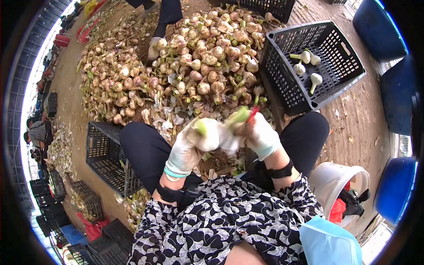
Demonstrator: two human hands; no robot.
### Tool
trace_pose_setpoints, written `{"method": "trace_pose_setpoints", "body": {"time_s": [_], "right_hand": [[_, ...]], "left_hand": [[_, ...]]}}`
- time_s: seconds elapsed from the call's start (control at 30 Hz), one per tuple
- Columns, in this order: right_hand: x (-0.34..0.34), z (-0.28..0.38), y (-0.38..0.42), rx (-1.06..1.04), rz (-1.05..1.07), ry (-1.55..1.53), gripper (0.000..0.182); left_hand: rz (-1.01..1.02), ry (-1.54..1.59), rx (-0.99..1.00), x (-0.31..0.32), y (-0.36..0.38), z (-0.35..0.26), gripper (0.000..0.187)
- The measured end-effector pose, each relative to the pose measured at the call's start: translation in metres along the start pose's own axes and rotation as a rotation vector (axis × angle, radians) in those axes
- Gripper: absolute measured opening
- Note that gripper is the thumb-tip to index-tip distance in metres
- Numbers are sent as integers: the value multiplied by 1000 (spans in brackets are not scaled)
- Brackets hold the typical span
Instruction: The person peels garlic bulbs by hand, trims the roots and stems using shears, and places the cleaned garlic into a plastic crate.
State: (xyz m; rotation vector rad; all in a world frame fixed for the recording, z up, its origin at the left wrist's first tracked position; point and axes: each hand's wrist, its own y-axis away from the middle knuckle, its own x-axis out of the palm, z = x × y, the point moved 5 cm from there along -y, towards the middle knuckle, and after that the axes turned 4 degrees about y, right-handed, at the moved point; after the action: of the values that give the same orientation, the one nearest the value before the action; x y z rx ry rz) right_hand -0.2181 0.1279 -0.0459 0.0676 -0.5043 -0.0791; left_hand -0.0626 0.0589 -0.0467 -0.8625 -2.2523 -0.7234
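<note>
My left hand (185, 148), in a pale glove, is closed around a garlic bulb (209, 136) whose white skin and cut green stem face up. Close beside it, my gloved right hand (261, 138) is closed on a thin red tool (253, 114), perhaps a knife handle; its other end is hidden. Blurred green and white garlic leaf (238, 115) shows at the right fingers. In front of both hands lies a big heap of unpeeled garlic bulbs (203, 66). A black crate (282, 73) to the right holds several cleaned, white garlic bulbs (315, 80).
An empty-looking black crate (106, 165) is tipped by my left knee. At my right stands a white bucket (324, 176) with red and black items. Blue barrels (397, 190) line the right side. Another person's leg (169, 15) stands at the heap; a person (39, 132) is far left.
</note>
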Motion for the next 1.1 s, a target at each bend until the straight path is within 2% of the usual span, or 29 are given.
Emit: {"method": "trace_pose_setpoints", "body": {"time_s": [0.03,0.1,0.13,0.17,0.2,0.23,0.3,0.33,0.37,0.43,0.47,0.5,0.57,0.6,0.63,0.7,0.73,0.77,0.83,0.87,0.9,0.97,1.0,1.03,1.1], "right_hand": [[-1,-21,-2,63,-33,-386,27],[-6,-27,-7,111,-73,10,27],[4,0,-4,-234,-57,306,23],[12,3,-3,24,-66,334,20],[13,2,-5,-61,-45,374,17],[11,-3,-6,-143,-23,410,15],[-36,-16,-18,-1,-386,341,10],[-54,-15,-23,-53,-588,494,11],[-58,-20,-24,13,-571,646,14],[-32,-43,-32,267,36,1482,37],[-27,-62,-27,502,220,1376,54],[-17,-53,-26,193,167,1446,59],[-33,-41,-27,238,-127,908,47],[-40,-61,-35,216,-100,509,34],[-15,-27,-33,100,112,741,32],[7,-11,-38,134,21,798,36],[16,0,-37,226,25,798,30],[9,-2,-38,228,24,800,30],[-24,-10,-43,104,-106,1014,23],[-36,-13,-42,-65,-220,952,17],[-39,-4,-39,120,-86,1060,23],[-9,3,-30,211,-148,681,32],[-1,-6,-25,172,-72,636,44],[13,7,-19,-57,-65,1004,42],[18,-4,-14,-87,-177,893,40]], "left_hand": [[73,197,-77,3,3,0,71],[15,198,-103,0,4,-1,76],[-36,-57,-7,-3,4,-3,79],[-85,-313,90,-4,4,-8,82],[-91,-442,119,-6,5,-8,85],[-96,-445,115,-6,6,-10,85],[1,-320,-28,1,14,-6,82],[-27,-241,-89,2,14,-3,79],[-23,-242,-80,5,11,-3,79],[-38,-58,-104,7,10,0,78],[-54,-141,-59,3,8,-3,79],[-53,-139,-58,2,8,-7,79],[-23,-367,-43,-2,9,-15,81],[-73,-365,-24,-10,8,-16,80],[-71,-560,32,-14,6,-19,79],[13,-589,56,-4,3,-22,76],[6,-494,59,-7,4,-19,75],[8,-492,58,-5,6,-20,75],[-26,-343,11,-2,10,-23,73],[-40,-391,37,-6,10,-25,73],[-40,-392,41,-8,8,-26,73],[-157,-532,67,-18,9,-23,73],[-144,-580,106,-21,6,-21,74],[-137,-581,102,-20,4,-19,74],[-144,-509,88,-18,3,-14,70]]}}
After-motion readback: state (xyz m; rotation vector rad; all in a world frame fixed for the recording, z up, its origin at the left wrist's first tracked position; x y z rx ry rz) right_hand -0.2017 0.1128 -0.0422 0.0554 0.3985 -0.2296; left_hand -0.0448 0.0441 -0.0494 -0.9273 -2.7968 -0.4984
